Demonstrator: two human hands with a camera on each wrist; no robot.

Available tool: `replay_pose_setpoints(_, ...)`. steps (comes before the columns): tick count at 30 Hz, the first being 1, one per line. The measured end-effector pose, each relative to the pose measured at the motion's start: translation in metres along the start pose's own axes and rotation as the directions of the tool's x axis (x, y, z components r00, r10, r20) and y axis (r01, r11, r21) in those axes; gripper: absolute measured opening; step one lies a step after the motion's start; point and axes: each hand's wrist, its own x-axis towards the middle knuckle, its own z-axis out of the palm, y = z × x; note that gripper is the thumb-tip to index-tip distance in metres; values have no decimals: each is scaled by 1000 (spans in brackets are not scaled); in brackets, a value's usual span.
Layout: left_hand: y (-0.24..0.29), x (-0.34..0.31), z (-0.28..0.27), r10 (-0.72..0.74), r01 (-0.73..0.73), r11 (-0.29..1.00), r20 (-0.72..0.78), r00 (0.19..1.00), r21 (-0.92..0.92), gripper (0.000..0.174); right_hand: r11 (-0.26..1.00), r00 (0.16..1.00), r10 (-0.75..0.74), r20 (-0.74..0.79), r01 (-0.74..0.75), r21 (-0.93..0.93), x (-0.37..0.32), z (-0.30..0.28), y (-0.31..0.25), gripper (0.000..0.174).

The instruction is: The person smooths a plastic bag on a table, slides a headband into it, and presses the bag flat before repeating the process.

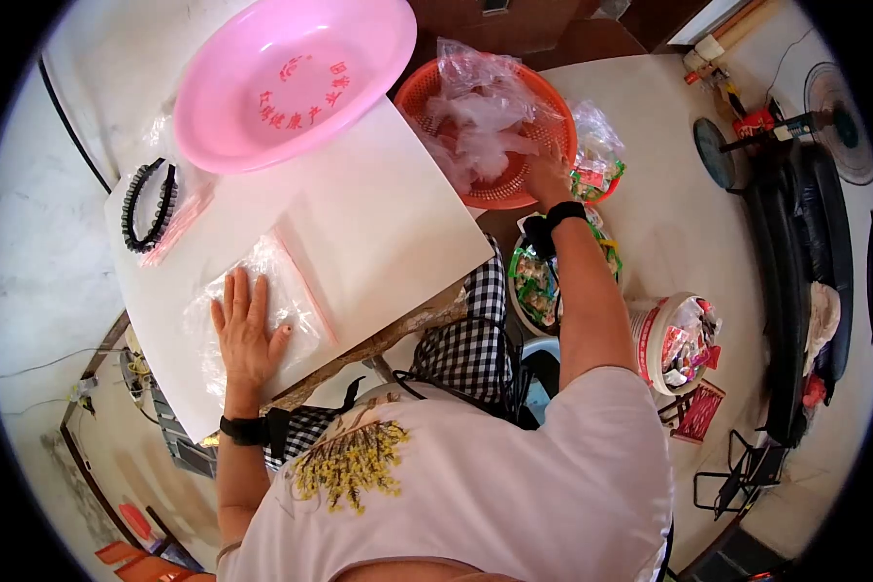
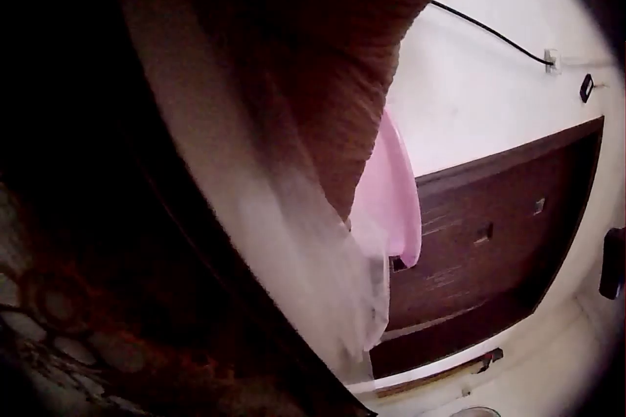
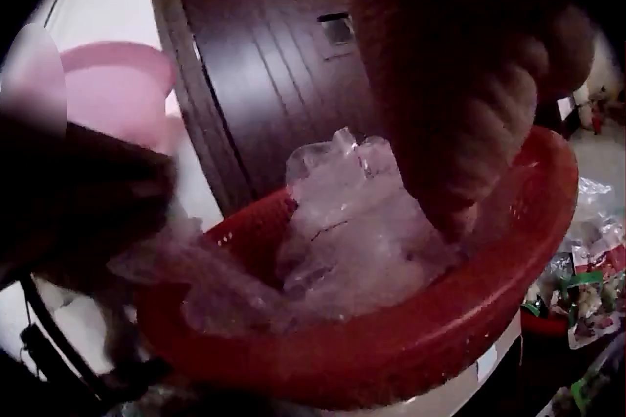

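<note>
My left hand point(image 1: 250, 335) lies palm down with its fingers straight, on a stack of clear plastic bags point(image 1: 296, 281) with a pink strip along one side. In the left wrist view that hand point(image 2: 323, 75) fills the upper middle, dark and close, with thin plastic point(image 2: 367, 309) beneath it. My right hand point(image 1: 550, 177) reaches over the near rim of a red-orange basket point(image 1: 502, 197). Loose clear plastic bags point(image 1: 475, 107) lie crumpled in it. The right wrist view shows the hand point(image 3: 450, 94) dipping beside the crumpled bags point(image 3: 352, 212); its fingertips are hidden, and I cannot tell whether they grip plastic.
A large pink basin point(image 1: 262, 145) sits at the table's far side. Near the left edge lie a black beaded headband point(image 1: 133, 215) and more bags point(image 1: 179, 228). Right of the table stand containers of wrapped packets point(image 1: 533, 281) and a white bucket point(image 1: 655, 339).
</note>
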Motion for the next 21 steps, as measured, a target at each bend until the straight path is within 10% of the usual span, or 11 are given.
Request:
replay_pose_setpoints(2,1,0,-2,-4,4,1000,1,1000,-6,72,988,972,79,223,-106,112,15,-5,5,32)
replay_pose_setpoints(5,0,-1,-3,-4,4,1000,-9,1000,-18,70,932,995,55,81,-80,353,24,-24,15,28)
replay_pose_setpoints(10,3,-1,-5,-21,19,999,-29,999,-37,68,258,986,160,-56,13,966,17,-75,28,19)
replay_pose_setpoints(14,3,-5,-7,-34,30,997,-55,998,-74,66,-340,998,65,14,9,940,0,-141,18,11)
replay_pose_setpoints(21,-7,-9,-3,-30,26,990,-27,999,-138,69,-572,963,-253,-94,-70,817,-24,-232,-55,13)
